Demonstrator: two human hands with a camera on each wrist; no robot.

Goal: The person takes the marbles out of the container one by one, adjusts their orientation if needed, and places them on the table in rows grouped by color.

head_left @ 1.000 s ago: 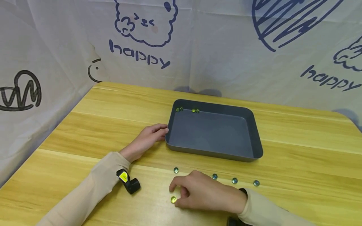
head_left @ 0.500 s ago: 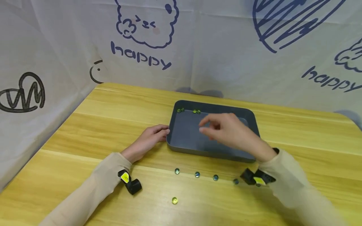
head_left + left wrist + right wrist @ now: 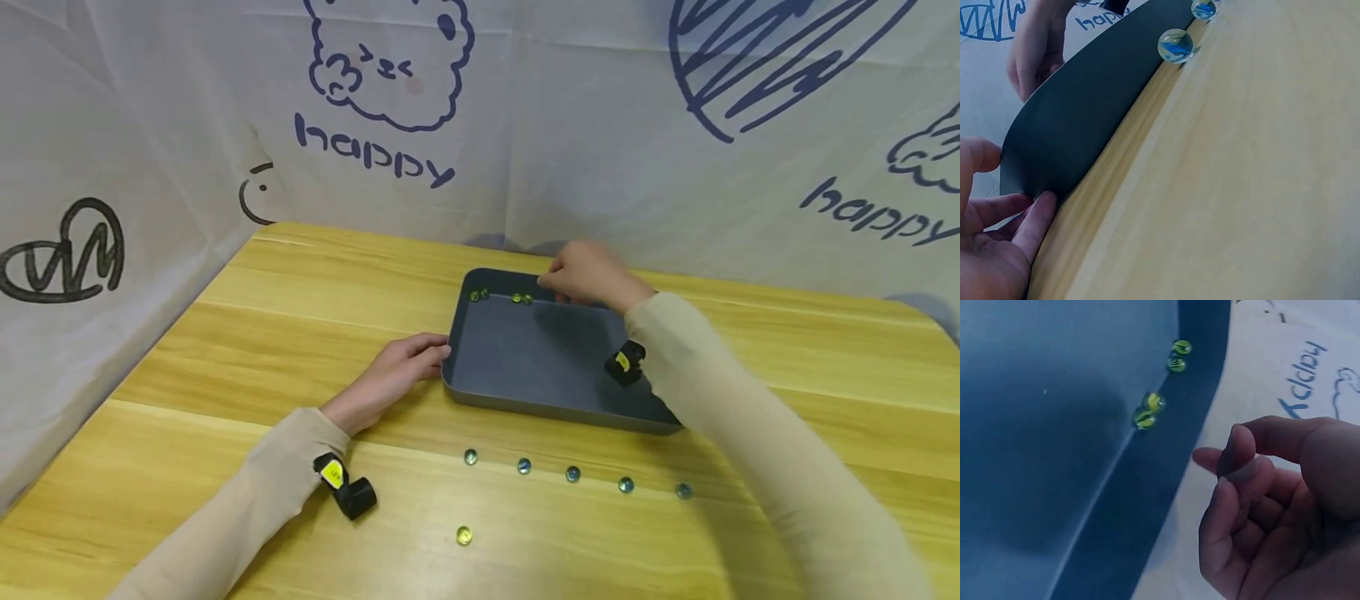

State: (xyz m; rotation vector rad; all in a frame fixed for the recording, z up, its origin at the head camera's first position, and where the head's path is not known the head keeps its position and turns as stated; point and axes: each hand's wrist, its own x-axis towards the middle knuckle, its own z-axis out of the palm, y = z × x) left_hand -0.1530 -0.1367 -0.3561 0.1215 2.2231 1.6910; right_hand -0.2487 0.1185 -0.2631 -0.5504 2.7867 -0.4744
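Note:
A dark grey rectangular tray [image 3: 547,350] lies on the wooden table. My left hand [image 3: 397,367] touches its left side, fingertips against the outer wall in the left wrist view. My right hand [image 3: 588,275] is at the far rim, fingers curled and tips drawn together. In the right wrist view no marble shows at its fingertips; I cannot tell whether one is hidden there. Several green-yellow glass marbles [image 3: 1154,402] sit in the tray along its far wall. In front of the tray several blue glass marbles [image 3: 573,474] form a row. One yellow marble [image 3: 464,535] lies nearer me.
The wooden table [image 3: 247,342] reaches back to a white cloth [image 3: 570,150] with blue drawings and lettering. Camera mounts are strapped to both wrists, the left mount [image 3: 347,487] close over the table.
My right hand has gone from beside the yellow marble, across the tray, to its far rim. A blue marble it covered now shows. My left hand stays at the tray's side.

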